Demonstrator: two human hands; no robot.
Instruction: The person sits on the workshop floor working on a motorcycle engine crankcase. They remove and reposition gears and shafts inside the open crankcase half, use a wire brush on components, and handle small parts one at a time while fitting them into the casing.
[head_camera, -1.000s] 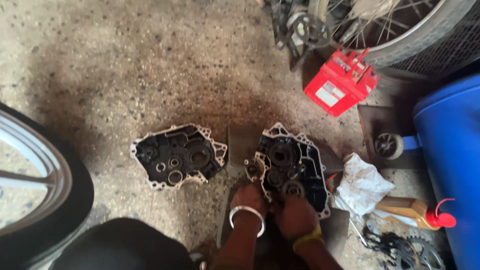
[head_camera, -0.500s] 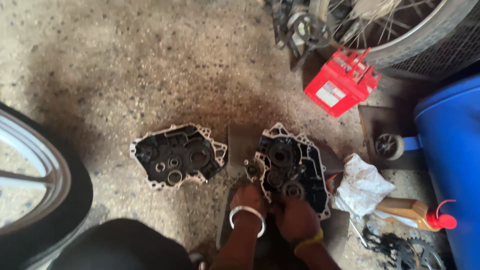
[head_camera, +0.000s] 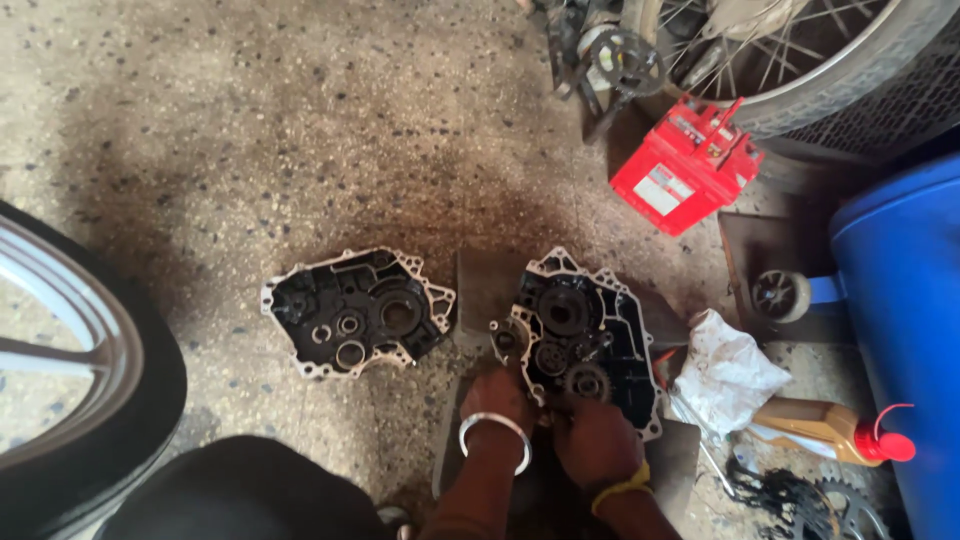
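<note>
Two black engine crankcase halves lie on the stained stone floor. The right half (head_camera: 592, 335) carries several gears. My left hand (head_camera: 500, 395), with a metal bangle on its wrist, rests on this half's near left edge. My right hand (head_camera: 592, 438), with a yellow thread at the wrist, presses against the near edge just below a small gear (head_camera: 587, 381). The fingertips of both hands are hidden, so what they pinch is unclear. The left half (head_camera: 358, 312) lies apart, with bare bearing holes.
A red battery (head_camera: 686, 165) stands at the back right under a spoked wheel (head_camera: 800, 60). A blue drum (head_camera: 905, 330), a white rag (head_camera: 728, 372), an oil bottle (head_camera: 830, 432) and a chain sprocket (head_camera: 815, 500) crowd the right. A black tyre (head_camera: 90, 370) fills the left.
Both hands have stayed at the near edge of the right crankcase half, with only slight shifts. Nothing else has moved.
</note>
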